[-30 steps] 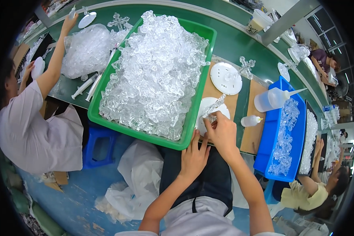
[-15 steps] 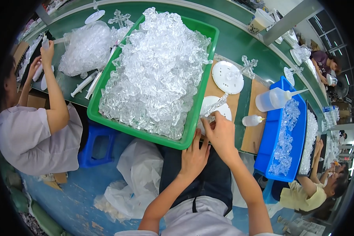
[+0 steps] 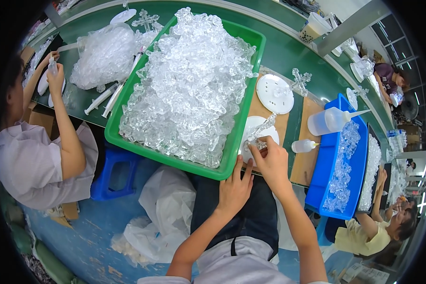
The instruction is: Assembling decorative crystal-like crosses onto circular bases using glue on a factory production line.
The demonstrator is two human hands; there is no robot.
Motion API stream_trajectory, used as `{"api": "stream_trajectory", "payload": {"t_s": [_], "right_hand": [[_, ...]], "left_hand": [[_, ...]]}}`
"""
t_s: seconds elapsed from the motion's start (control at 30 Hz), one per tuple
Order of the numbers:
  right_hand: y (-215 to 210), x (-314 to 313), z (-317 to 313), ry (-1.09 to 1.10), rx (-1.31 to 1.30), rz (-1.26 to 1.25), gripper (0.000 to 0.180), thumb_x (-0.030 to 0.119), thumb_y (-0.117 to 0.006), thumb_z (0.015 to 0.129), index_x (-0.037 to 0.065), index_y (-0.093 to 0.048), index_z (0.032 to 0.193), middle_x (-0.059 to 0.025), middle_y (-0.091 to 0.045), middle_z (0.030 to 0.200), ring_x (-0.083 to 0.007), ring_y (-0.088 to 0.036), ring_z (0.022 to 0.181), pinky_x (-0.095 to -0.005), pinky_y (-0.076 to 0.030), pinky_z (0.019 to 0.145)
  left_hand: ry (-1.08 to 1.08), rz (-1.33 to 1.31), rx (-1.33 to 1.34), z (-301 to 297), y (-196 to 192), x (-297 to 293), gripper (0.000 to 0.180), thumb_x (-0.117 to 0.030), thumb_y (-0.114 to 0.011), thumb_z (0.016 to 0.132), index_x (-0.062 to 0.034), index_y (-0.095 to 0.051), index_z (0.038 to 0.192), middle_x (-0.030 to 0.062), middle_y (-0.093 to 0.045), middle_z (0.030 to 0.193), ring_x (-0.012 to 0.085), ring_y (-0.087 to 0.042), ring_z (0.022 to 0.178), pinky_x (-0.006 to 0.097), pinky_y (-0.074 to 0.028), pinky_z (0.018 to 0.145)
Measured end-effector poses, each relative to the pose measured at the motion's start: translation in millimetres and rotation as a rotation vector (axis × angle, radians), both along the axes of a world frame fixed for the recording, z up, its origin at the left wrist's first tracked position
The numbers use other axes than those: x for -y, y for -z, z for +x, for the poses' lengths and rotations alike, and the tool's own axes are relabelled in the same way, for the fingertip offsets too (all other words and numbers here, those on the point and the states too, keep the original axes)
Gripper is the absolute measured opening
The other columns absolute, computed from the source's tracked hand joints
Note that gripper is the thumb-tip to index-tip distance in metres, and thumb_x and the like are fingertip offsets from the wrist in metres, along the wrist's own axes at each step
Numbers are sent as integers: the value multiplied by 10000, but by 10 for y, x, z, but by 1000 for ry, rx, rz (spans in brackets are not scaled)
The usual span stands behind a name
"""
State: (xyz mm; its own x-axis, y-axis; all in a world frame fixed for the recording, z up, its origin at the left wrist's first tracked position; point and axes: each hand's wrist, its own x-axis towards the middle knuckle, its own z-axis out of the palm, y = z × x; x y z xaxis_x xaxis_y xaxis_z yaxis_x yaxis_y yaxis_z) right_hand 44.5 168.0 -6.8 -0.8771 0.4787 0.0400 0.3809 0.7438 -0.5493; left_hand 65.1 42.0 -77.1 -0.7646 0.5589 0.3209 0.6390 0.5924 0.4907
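A round white base (image 3: 246, 152) lies in front of me on a brown board, with a clear plastic cross (image 3: 265, 128) leaning across it. My right hand (image 3: 273, 163) pinches the near end of the cross between thumb and fingertips. At the base's near edge, my left hand (image 3: 235, 189) rests its outstretched fingers beside the tray corner; its thumb is hard to see. Just beyond, a second white base (image 3: 272, 91) with small holes carries another clear cross (image 3: 300, 81).
A green tray (image 3: 175, 171) heaped with clear plastic pieces fills the middle. On the right are a squeeze bottle (image 3: 327, 121), a small dropper bottle (image 3: 304, 145) and a blue bin (image 3: 323, 182) of clear parts. Syringes (image 3: 101, 98) and a co-worker (image 3: 42, 156) are at left.
My right hand has shifted slightly right, and the cross's near end now shows at its fingertips. My left hand stays at the base's edge. The left co-worker's hands have moved.
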Motion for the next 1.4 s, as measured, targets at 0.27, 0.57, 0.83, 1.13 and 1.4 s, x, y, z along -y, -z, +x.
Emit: {"api": "stream_trajectory", "payload": {"t_s": [0.27,0.57,0.83,1.13,1.4], "right_hand": [[-36,8,-35,-19,36,33,302,219,-680,802,-41,-594,929,-170,-643,658,-274,-653,592,-344,-503,567],[-30,159,-121,-97,91,292,263,217,-652,805,1,-505,828,-160,-618,699,-333,-619,634,-405,-484,560],[134,132,-74,-85,-105,191,269,206,-647,784,-9,-503,855,-217,-604,736,-397,-607,711,-468,-474,601],[-1138,-1123,1546,175,8,104,215,63,-663,756,88,-674,969,-76,-662,820,-193,-642,681,-285,-504,636],[-339,-1917,2135,-90,397,512,389,110,-706,705,137,-610,1081,-64,-637,966,-269,-607,912,-366,-500,733]], "left_hand": [[6,10,14,-11,9,1,501,-242,-630,840,-119,-512,1311,174,-437,1349,318,-466,1215,424,-431,922],[36,45,16,-47,19,61,406,-227,-648,816,-84,-581,1190,189,-397,1382,372,-449,1218,441,-429,933],[227,12,70,-235,-12,48,536,-276,-666,785,-86,-533,1269,286,-247,1450,442,-264,1335,532,-284,1046],[173,-128,-55,-183,-108,30,564,-387,-598,859,-128,-465,1342,270,-235,1460,414,-248,1349,574,-221,1061],[182,-178,-72,-167,-121,-6,551,-349,-598,864,-159,-452,1360,251,-221,1475,387,-239,1363,580,-200,1068]]}}
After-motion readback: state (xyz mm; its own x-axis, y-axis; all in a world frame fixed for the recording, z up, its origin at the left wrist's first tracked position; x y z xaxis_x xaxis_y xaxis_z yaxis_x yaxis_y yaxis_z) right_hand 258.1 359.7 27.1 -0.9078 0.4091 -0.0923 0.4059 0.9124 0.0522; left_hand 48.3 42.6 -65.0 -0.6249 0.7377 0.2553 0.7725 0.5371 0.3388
